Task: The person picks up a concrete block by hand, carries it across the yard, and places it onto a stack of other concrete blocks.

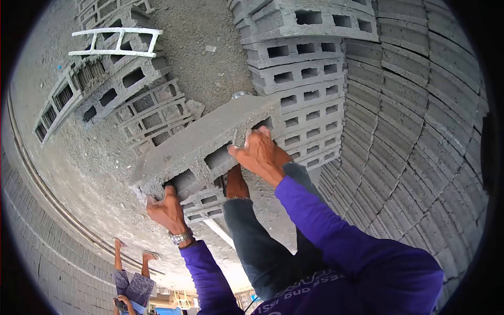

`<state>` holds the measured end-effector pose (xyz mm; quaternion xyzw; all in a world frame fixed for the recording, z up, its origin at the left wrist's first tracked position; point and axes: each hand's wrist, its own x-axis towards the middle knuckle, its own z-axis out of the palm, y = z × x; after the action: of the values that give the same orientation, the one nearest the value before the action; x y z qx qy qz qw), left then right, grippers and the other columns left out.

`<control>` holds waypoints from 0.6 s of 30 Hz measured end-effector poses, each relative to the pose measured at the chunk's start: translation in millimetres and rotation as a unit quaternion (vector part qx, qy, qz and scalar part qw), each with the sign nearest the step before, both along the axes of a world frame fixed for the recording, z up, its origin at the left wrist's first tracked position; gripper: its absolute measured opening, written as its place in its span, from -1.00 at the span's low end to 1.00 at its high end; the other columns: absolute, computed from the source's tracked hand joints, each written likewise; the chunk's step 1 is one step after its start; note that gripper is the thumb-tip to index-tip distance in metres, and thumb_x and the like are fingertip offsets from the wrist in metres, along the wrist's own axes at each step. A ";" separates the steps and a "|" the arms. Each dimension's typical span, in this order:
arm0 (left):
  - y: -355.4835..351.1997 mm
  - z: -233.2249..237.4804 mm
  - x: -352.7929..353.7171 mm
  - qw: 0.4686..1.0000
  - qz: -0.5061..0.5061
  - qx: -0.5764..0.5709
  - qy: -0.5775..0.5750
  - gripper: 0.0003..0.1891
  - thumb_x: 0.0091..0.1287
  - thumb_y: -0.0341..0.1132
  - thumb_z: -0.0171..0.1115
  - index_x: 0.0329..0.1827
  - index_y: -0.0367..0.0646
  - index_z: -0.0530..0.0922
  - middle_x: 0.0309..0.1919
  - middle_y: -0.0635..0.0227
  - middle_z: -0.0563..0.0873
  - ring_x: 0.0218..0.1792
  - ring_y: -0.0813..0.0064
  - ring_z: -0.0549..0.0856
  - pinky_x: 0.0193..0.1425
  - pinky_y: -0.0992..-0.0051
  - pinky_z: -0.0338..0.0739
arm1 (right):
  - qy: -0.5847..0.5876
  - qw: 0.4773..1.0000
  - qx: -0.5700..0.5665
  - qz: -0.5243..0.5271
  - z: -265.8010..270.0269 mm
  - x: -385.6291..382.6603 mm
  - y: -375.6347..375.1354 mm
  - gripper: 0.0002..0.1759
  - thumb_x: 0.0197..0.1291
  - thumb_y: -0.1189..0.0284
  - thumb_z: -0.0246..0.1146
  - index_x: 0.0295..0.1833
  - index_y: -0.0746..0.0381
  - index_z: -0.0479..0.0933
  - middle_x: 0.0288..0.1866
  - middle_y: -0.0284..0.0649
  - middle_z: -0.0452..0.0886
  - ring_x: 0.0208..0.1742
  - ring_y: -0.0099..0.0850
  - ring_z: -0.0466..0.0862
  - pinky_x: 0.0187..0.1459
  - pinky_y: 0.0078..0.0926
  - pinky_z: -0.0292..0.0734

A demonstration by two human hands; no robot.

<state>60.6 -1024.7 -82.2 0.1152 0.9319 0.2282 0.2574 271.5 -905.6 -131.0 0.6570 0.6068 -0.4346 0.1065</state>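
Note:
I hold a grey hollow concrete block with both hands, tilted, its holes facing me. My left hand, with a wristwatch, grips the block's lower left end. My right hand grips its upper right part, fingers hooked over the edge by a hole. Both arms wear purple sleeves. My leg in dark trousers and a bare foot show just under the block.
A tall stack of hollow blocks rises right behind the held block, beside a big wall of stacked blocks. More blocks lie on the sandy ground at left, under a white frame. Another person stands far off.

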 end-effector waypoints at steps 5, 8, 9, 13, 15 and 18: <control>83.6 11.6 94.4 0.997 -0.026 0.013 -0.073 -0.65 0.04 -0.40 0.37 -0.18 -0.52 0.60 -0.29 0.10 0.74 -0.32 0.32 0.66 -0.13 0.33 0.53 | -0.037 0.995 0.097 -0.011 34.4 104.5 72.6 -0.53 -0.16 0.18 0.44 -0.50 0.44 0.53 -0.54 0.03 0.57 -0.23 -0.01 0.55 0.10 -0.20 0.36; 143.7 0.4 153.8 0.992 -0.034 0.094 -0.072 -0.71 0.02 -0.33 0.35 -0.44 -0.46 0.53 -0.58 0.12 0.65 -0.58 0.37 0.51 -0.43 0.26 0.43 | -0.083 0.990 0.114 -0.014 45.8 160.5 129.0 -0.51 -0.16 0.16 0.44 -0.52 0.44 0.51 -0.55 0.05 0.56 -0.31 0.02 0.55 0.10 -0.20 0.36; 169.8 8.0 171.3 0.993 -0.047 0.073 -0.083 -0.70 0.02 -0.32 0.34 -0.44 -0.47 0.53 -0.61 0.07 0.63 -0.60 0.33 0.53 -0.43 0.23 0.44 | -0.092 0.989 0.118 -0.016 44.4 178.6 146.5 -0.50 -0.16 0.15 0.44 -0.52 0.44 0.51 -0.53 0.07 0.57 -0.31 0.02 0.56 0.11 -0.20 0.36; 221.4 -38.7 217.6 0.991 -0.133 0.004 -0.017 -0.58 -0.09 -0.18 0.39 -0.48 -0.48 0.54 -0.52 -0.24 0.65 -0.46 -0.18 0.67 -0.28 0.05 0.52 | -0.120 0.976 0.181 -0.018 24.3 239.3 206.7 -0.49 -0.18 0.14 0.43 -0.51 0.45 0.51 -0.49 0.12 0.60 -0.32 0.03 0.59 0.03 -0.16 0.43; 249.4 -52.7 237.5 0.990 -0.138 -0.003 -0.006 -0.58 -0.09 -0.17 0.38 -0.48 -0.47 0.55 -0.50 -0.26 0.66 -0.43 -0.22 0.68 -0.25 0.02 0.53 | -0.133 0.972 0.189 -0.023 16.7 259.3 234.8 -0.48 -0.19 0.14 0.44 -0.51 0.45 0.51 -0.47 0.13 0.60 -0.32 0.02 0.61 -0.04 -0.16 0.46; 281.3 -67.0 257.0 0.989 -0.148 -0.010 -0.007 -0.51 -0.12 -0.13 0.40 -0.43 -0.52 0.58 -0.41 -0.29 0.68 -0.32 -0.23 0.70 -0.15 0.04 0.54 | -0.145 0.971 0.181 -0.047 7.5 278.1 263.5 -0.48 -0.21 0.13 0.43 -0.51 0.46 0.54 -0.44 0.19 0.62 -0.29 0.06 0.63 -0.07 -0.14 0.49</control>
<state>317.7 -743.4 -149.2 0.2473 0.9052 0.1789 0.2955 549.6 -642.1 -123.5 0.7491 0.6221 -0.2217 0.0519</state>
